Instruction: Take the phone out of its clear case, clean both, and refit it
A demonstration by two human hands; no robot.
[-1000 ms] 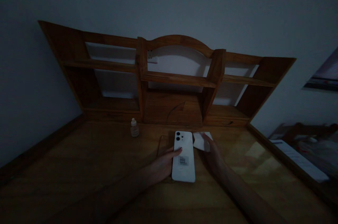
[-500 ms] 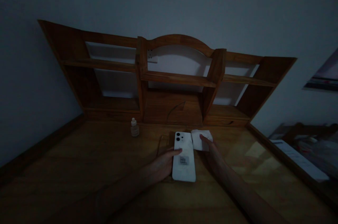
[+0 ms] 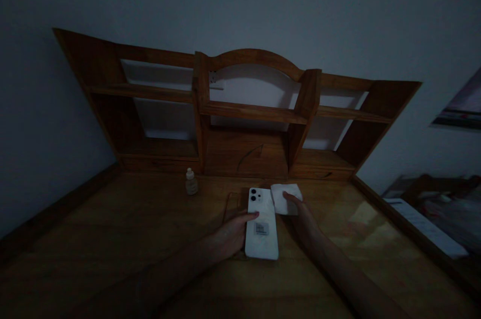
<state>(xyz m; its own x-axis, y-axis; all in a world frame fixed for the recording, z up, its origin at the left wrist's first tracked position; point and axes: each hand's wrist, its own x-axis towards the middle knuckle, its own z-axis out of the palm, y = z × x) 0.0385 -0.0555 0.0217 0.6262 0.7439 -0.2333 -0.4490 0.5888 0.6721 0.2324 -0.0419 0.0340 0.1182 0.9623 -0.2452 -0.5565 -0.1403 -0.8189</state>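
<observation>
My left hand [image 3: 235,231] grips a white smartphone [image 3: 260,246] by its left edge, thumb across the back. The phone's camera lenses face up at its top left, and a small label with a printed code sits mid-back. In my right hand [image 3: 303,214] is a folded white tissue [image 3: 279,200], pinched under the thumb; the other fingers are hidden beneath it. The tissue's left edge meets the phone's upper right edge. Partly behind the phone and left hand lies a clear phone case [image 3: 232,202], whose outline is faint in the dim light.
A small clear bottle [image 3: 191,185] with a pale cap stands back left on the wooden desk [image 3: 158,219]. Along the back runs a wooden shelf unit [image 3: 255,112] against the wall, with a socket [image 3: 213,78] behind it. White papers [image 3: 424,226] lie beyond the desk's right edge.
The tissue in my right hand has shifted very slightly left, against the phone's edge. My left hand and the phone look almost unchanged.
</observation>
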